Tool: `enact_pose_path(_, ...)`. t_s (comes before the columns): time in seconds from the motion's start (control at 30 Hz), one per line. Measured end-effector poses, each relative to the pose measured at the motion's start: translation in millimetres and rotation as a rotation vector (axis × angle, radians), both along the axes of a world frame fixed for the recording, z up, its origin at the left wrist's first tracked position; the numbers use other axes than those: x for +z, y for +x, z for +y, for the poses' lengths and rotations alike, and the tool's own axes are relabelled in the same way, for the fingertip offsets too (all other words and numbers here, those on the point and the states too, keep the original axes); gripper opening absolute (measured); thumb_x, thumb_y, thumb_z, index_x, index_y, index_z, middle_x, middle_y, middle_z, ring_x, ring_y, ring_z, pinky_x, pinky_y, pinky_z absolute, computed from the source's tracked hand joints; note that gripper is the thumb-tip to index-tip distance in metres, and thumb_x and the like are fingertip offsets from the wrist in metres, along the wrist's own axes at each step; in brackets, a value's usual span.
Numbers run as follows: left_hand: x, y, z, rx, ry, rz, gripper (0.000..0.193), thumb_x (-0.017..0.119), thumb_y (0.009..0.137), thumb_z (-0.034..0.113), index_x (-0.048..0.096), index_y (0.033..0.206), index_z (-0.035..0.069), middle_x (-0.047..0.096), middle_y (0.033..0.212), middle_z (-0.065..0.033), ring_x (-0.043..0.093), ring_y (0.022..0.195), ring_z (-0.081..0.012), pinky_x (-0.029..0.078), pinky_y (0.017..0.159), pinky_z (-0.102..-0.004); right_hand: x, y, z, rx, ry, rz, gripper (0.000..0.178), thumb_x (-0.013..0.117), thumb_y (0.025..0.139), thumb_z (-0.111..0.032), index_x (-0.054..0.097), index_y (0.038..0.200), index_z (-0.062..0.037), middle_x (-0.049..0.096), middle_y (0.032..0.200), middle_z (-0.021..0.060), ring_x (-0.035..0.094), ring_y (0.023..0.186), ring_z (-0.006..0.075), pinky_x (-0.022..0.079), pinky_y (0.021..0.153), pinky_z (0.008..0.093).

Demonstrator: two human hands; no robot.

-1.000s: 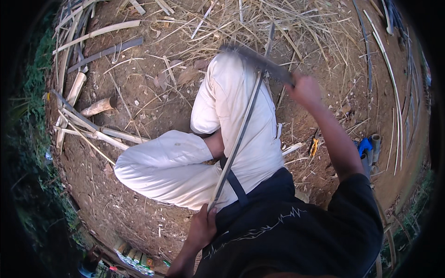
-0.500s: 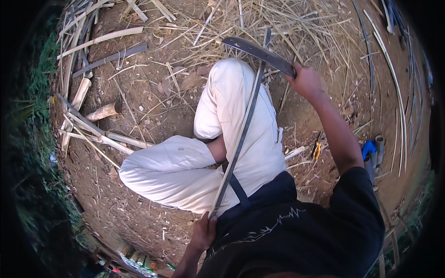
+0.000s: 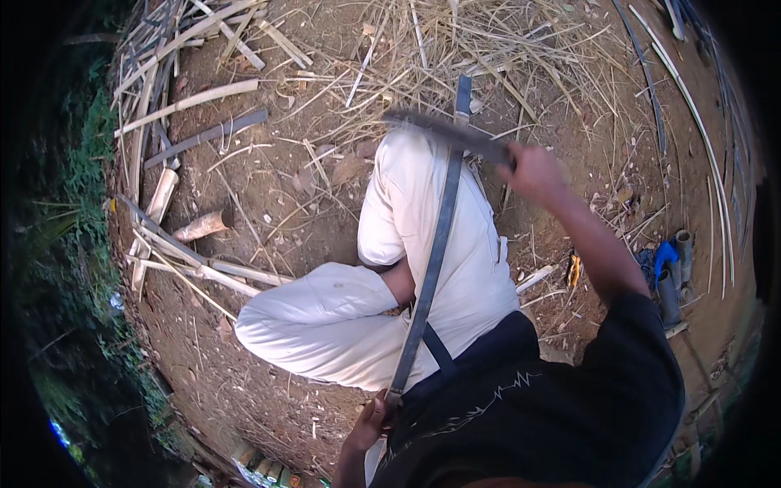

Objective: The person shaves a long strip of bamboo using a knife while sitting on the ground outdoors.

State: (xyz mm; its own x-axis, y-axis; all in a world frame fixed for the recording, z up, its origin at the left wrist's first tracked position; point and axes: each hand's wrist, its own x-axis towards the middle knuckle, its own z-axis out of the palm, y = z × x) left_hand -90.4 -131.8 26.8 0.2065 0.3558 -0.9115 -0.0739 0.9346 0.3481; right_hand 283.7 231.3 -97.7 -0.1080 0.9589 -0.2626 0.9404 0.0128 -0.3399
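A long dark strip, apparently split bamboo, (image 3: 440,236) runs across my white trouser leg (image 3: 476,276), from my waist to beyond my raised knee. Its lower end is gripped by my left hand (image 3: 373,416), which is closed near the hem of my dark shirt. My right hand (image 3: 537,175), also closed, holds the handle of a broad dark knife (image 3: 439,130). The blade, smeared by motion, lies crosswise over the strip near its far end, just past the knee. Whether its edge bites into the strip I cannot tell.
Pale shavings (image 3: 496,49) heap on the dirt ahead. Split strips (image 3: 191,98) and a short bamboo piece (image 3: 203,226) lie left. To the right are an orange-and-black tool (image 3: 573,271), a blue item (image 3: 665,254) beside dark tubes (image 3: 683,248), and long thin strips (image 3: 691,106).
The strip has turned, so its wide dark face shows instead of its narrow side. My right hand and the knife have come slightly nearer to me along it. The whole view has shifted a little.
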Motion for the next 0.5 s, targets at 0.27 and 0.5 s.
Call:
enact_pose_path(0.27,-8.6,-18.3,6.2,-0.116,-0.091,0.063,0.054,0.037,0.101,0.058,0.057,0.098,0.008,0.041,0.06,0.0031,0.036,0.048,-0.0064,0.029,0.045,-0.0236,-36.9,5.9,-20.9,-0.114,0.172,-0.025,0.031,0.074,0.077,-0.028,0.06,0.092,-0.0053,0.066,0.072,0.0184,0.067,0.069,0.0371,0.053,0.066,0.0485)
enact_pose_path(0.5,-8.2,-13.6,23.5,-0.087,-0.043,0.046,0.056,0.04,0.1,0.058,0.058,0.094,0.005,0.047,0.061,0.0001,0.045,0.05,-0.0088,0.036,0.047,-0.025,-23.0,31.5,8.9,-0.125,0.114,0.095,0.034,0.07,0.085,-0.034,0.063,0.091,-0.0013,0.066,0.071,0.017,0.065,0.066,0.0366,0.054,0.065,0.0449)
